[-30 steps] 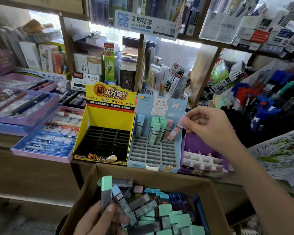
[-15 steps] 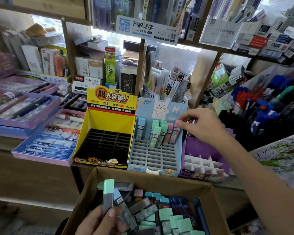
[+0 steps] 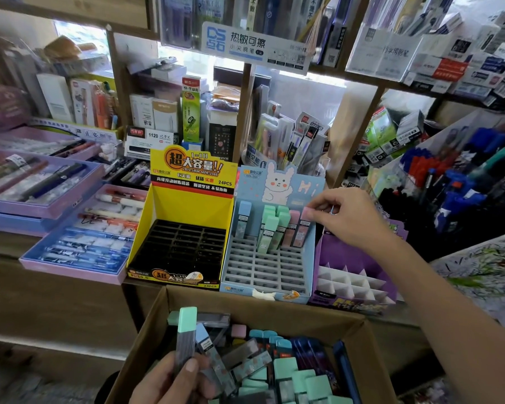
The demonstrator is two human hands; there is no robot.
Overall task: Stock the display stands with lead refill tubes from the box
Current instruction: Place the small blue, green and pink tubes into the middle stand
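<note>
Nearest, the left hand [image 3: 175,380] curls fingers and thumb round a small bundle, clamped on a grey lead refill tube with a mint-green cap [image 3: 186,330] that stands upright out of the fist, with a blue-capped tube [image 3: 202,338] leaning beside it. It looks like a ready supply, held over the open brown cardboard box [image 3: 274,309] so the other hand need not dig each time. The box sits just in front of the shelf edge, full of loose tubes [image 3: 286,371] with mint, teal, pink and dark blue caps lying at all angles. Just beyond its far wall, 3 slotted stands sit side by side: a yellow cardboard display stand with a black grid [image 3: 181,249] on the left, a pale blue display stand with a white rabbit card [image 3: 270,272] in the middle, and a purple display stand with white dividers [image 3: 353,284] on the right. Tubes stand only in the blue stand's far rows, leaning back, so filling probably runs far to near, which keeps planted tubes clear of the reaching arm. At the right end of the far row, the right hand [image 3: 350,217] pinches the top of a pink-capped tube [image 3: 302,228] between thumb and fingertips, its other fingers tucked. The tube's foot appears to be in its slot. Farther off, wooden shelves [image 3: 353,147] carry boxed pens.
</note>
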